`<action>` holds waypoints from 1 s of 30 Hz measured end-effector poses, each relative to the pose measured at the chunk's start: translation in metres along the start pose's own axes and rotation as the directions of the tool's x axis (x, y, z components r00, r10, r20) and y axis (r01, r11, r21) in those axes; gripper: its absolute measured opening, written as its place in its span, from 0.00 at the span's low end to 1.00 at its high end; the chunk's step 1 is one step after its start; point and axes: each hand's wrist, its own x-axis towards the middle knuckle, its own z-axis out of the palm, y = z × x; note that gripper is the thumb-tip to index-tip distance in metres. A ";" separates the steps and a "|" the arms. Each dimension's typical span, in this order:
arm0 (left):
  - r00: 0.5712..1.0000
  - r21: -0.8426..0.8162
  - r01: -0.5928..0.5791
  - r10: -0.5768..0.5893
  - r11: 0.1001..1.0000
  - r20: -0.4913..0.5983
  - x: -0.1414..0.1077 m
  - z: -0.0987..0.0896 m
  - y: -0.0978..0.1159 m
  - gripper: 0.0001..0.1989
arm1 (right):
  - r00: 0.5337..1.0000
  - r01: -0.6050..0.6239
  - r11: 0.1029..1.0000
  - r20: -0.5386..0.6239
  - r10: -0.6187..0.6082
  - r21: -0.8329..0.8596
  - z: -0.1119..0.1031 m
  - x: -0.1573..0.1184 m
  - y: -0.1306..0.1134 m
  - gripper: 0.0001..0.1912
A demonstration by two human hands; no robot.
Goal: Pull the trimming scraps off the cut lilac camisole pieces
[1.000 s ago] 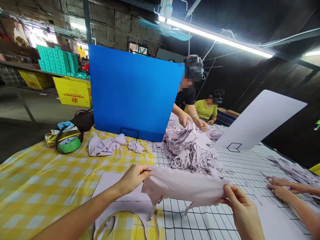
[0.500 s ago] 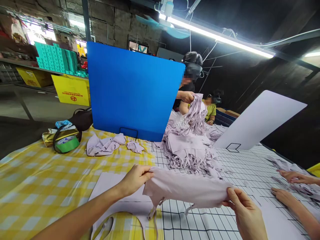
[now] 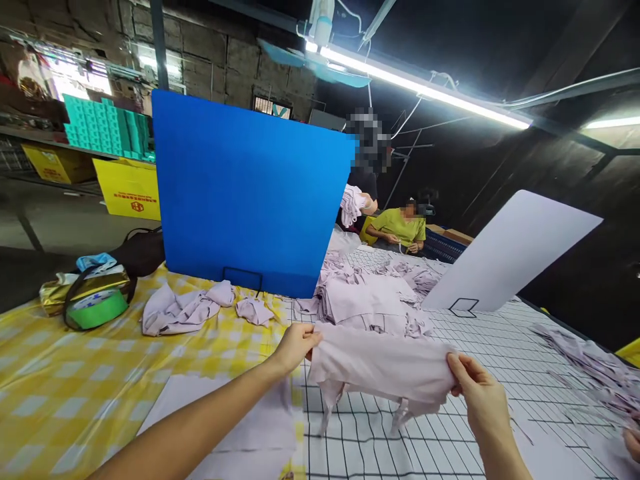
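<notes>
A pale lilac cloth piece (image 3: 383, 365) with short straps hanging from its lower edge is stretched in the air above the table. My left hand (image 3: 299, 345) pinches its upper left corner, and my right hand (image 3: 473, 381) pinches its right end. Below my left forearm, a flat lilac piece (image 3: 250, 433) lies on the table. Beyond the held cloth is a heap of lilac pieces (image 3: 367, 300).
Upright stand a blue board (image 3: 245, 193) and a white board (image 3: 515, 253). Crumpled cloth (image 3: 183, 310) and green tape (image 3: 97, 310) lie left on the yellow checked cover (image 3: 60, 387). Two people are behind; another's hand (image 3: 633, 440) shows at the right edge.
The view has shifted slightly. The held cloth hangs flatter, with its straps lower. The person behind has moved a cloth bundle left toward the blue board. The hands at the right have mostly left view.
</notes>
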 end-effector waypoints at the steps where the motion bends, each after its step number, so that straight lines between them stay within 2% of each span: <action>1: 1.000 -0.020 0.003 -0.003 1.000 -0.015 0.010 0.004 -0.001 0.17 | 1.000 0.012 1.000 -0.007 -0.012 -0.022 0.001 0.010 -0.001 0.22; 5: 0.999 -0.084 0.024 -0.027 0.996 -0.031 0.054 0.019 -0.008 0.14 | 0.998 0.062 0.986 -0.014 -0.065 -0.154 0.006 0.060 -0.002 0.21; 8: 0.988 0.044 0.021 -0.014 0.999 -0.153 0.095 0.025 -0.015 0.09 | 0.989 0.144 0.942 0.025 -0.143 -0.303 0.017 0.111 0.001 0.20; 11: 0.943 0.228 0.014 0.063 0.974 -0.326 0.141 0.030 -0.023 0.08 | 0.982 0.188 0.873 0.067 -0.177 -0.449 0.044 0.167 0.012 0.18; 15: 0.891 0.306 0.056 0.091 0.950 -0.445 0.188 0.031 -0.034 0.06 | 0.983 0.182 0.833 0.082 -0.163 -0.523 0.094 0.217 0.043 0.13; 18: 0.863 0.341 0.095 0.093 0.935 -0.496 0.205 0.031 -0.042 0.07 | 0.981 0.193 0.803 0.111 -0.158 -0.565 0.120 0.229 0.071 0.11; 22: 0.862 0.379 0.121 0.092 0.917 -0.498 0.212 0.028 -0.050 0.09 | 0.977 0.213 0.776 0.116 -0.180 -0.593 0.126 0.234 0.097 0.13; 26: 0.871 0.397 0.155 0.065 0.904 -0.488 0.215 0.025 -0.053 0.10 | 0.967 0.254 0.763 0.136 -0.216 -0.594 0.122 0.237 0.104 0.17; 30: 0.892 0.417 0.172 0.038 0.893 -0.450 0.216 0.022 -0.051 0.07 | 0.951 0.306 0.761 0.214 -0.222 -0.573 0.122 0.239 0.100 0.19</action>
